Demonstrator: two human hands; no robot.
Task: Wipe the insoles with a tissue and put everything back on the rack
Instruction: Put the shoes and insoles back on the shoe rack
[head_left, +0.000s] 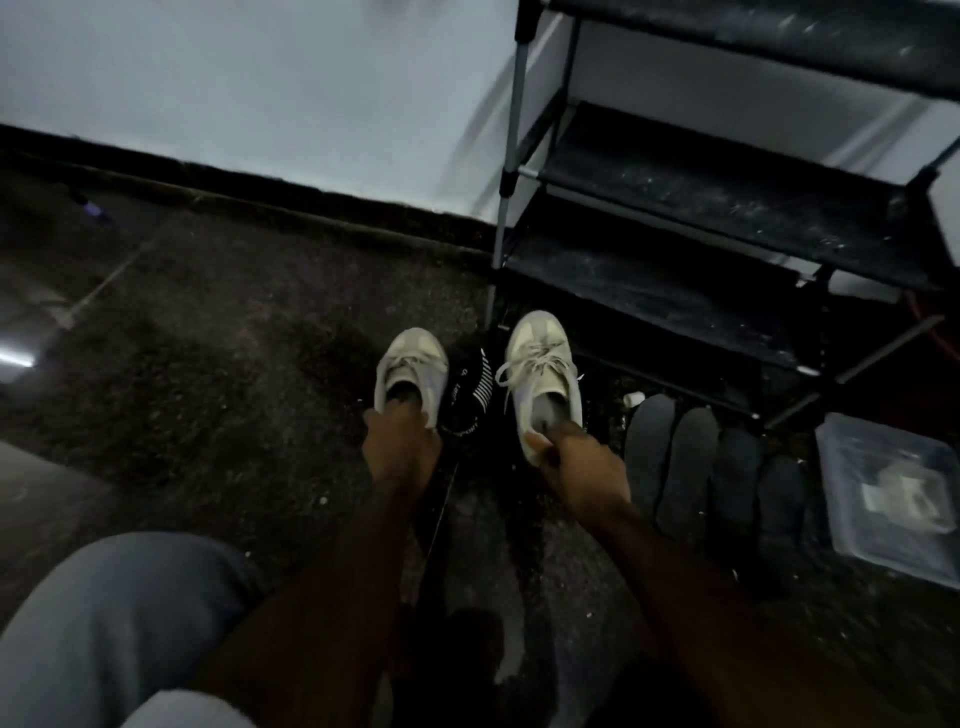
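Insoles (685, 467): four dark ones lie flat on the floor (208, 338), side by side and edges touching, just to the right of the right hand (582, 467). Long axes run away from the person, roughly parallel to the shoes.

Left hand (400, 447): grip closed over the heel of the left shoe (410, 369), fingers curled down into the collar.

Right hand: grip narrow, thumb and fingers pinching the heel rim of the right shoe (543, 364). Whether an insole sits inside either shoe, cannot tell; the interiors are dark.

Both shoes stand upright, heels toward the person, toes pointing away. A black sock (470, 395) with white stripes lies between them. A clear plastic box (893, 493) sits right of the insoles, contents blurred.

Rack (701, 197): ahead and to the right, its near corner post just beyond the right shoe's toe. Shelves in view look bare.

Judgement: both shoes are held for a lift. The rack lies forward-right of both grips, so the right hand is the nearer one; the left shoe must cross over the sock. The insoles remain outside the rack, on the right hand's side.
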